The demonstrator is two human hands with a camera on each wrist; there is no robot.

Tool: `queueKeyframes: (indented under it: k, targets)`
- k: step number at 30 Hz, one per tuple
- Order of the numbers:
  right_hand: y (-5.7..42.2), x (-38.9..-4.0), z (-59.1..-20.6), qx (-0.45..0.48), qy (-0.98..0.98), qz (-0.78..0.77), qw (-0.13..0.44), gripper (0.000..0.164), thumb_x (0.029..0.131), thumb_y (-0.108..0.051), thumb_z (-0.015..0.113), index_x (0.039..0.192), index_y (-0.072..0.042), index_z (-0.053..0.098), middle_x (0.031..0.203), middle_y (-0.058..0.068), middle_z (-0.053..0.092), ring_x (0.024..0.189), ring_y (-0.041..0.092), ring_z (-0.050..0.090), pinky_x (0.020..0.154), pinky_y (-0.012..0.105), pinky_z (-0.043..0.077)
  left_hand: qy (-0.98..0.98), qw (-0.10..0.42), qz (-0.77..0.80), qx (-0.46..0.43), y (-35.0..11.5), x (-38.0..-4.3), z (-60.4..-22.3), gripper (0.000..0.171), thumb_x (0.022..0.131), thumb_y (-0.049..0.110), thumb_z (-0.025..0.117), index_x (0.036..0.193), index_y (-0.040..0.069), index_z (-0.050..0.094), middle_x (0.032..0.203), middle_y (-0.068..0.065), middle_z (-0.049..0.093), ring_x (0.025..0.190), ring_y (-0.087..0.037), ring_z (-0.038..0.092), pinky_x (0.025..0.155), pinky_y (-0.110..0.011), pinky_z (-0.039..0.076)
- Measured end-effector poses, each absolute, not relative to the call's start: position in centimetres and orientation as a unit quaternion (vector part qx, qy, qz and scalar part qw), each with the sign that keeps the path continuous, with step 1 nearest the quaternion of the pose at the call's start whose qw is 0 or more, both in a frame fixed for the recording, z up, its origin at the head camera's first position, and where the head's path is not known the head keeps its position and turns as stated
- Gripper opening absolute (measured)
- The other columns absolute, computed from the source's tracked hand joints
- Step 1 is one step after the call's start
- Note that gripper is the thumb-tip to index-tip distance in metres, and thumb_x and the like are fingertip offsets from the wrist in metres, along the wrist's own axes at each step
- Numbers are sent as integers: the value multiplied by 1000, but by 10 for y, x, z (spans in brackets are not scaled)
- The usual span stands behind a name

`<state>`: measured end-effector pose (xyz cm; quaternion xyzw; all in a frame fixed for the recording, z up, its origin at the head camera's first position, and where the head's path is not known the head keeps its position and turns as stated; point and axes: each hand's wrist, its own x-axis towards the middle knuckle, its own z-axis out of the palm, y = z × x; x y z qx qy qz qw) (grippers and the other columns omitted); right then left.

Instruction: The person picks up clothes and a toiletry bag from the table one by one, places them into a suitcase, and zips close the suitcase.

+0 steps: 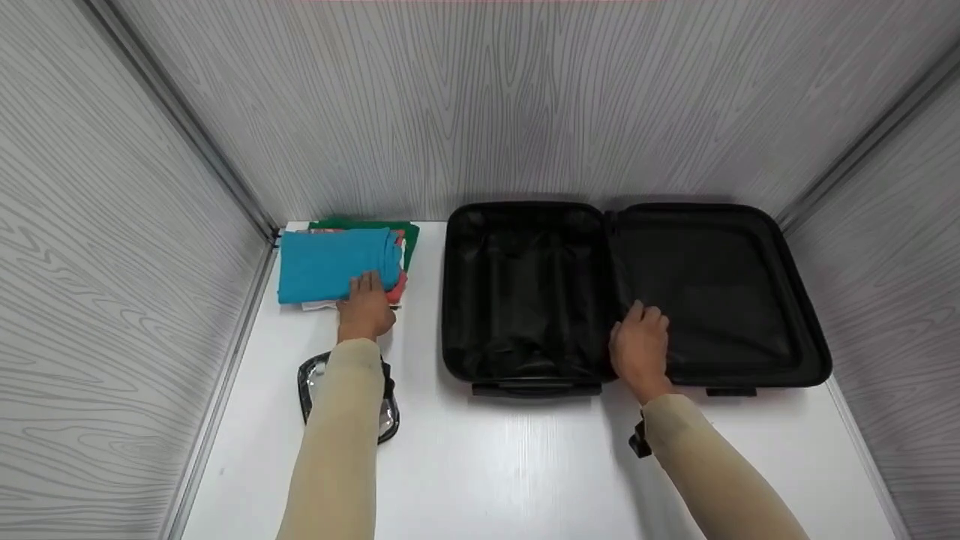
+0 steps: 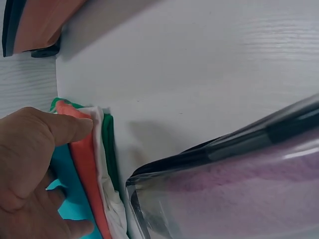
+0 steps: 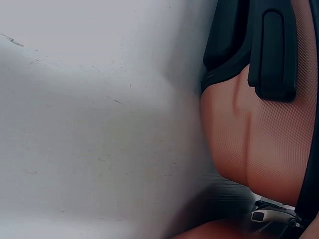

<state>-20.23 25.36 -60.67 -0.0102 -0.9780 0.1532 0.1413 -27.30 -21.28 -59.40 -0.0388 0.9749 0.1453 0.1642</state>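
Note:
My left hand (image 1: 367,307) is at the near edge of a stack of folded clothes, its fingers resting on the blue folded cloth (image 1: 330,262) on top. In the left wrist view, the thumb lies over the coral cloth (image 2: 89,164), beside white and green layers. My right hand (image 1: 642,349) rests with bent fingers at the inner rim of an opened suitcase (image 1: 712,289), near the hinge between its halves. Black lining covers the inside; in the right wrist view its outer shell (image 3: 249,139) is textured orange. Only a sliver of that hand shows there.
A clear pouch with black edging (image 1: 306,382) lies on the white table (image 1: 480,465) under my left forearm, partly hidden; something pinkish is inside it. Grey wood-grain walls (image 1: 450,97) enclose the table at the back and sides. The suitcase handle (image 1: 536,389) faces me.

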Motion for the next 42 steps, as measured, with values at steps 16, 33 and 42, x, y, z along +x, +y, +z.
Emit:
queueKeyframes:
  k: [16,33,42]
  targets:
    - [256,-204,-603,-20,-976,152,156,52,103,-9,60,141,24,46,121,45,52,103,57,53,84,65,51,979,174,109,-4,-193,-255,-588,81,103,16,60,165,-8,13,173,-27,17,161,-46,14,122,-74,21]
    - [258,-200,-603,-22,-977,149,152,54,104,-8,60,143,25,43,125,47,50,106,58,53,85,63,51,985,124,116,14,-168,-233,-580,63,100,15,62,155,-9,42,156,-30,49,145,-47,47,115,-66,41]
    - [249,-199,-605,-28,-980,149,128,56,106,-12,57,146,23,41,127,45,50,108,56,53,88,63,51,982,46,179,-24,-192,-256,-591,61,113,29,47,164,2,29,169,-25,28,158,-47,22,124,-71,21]
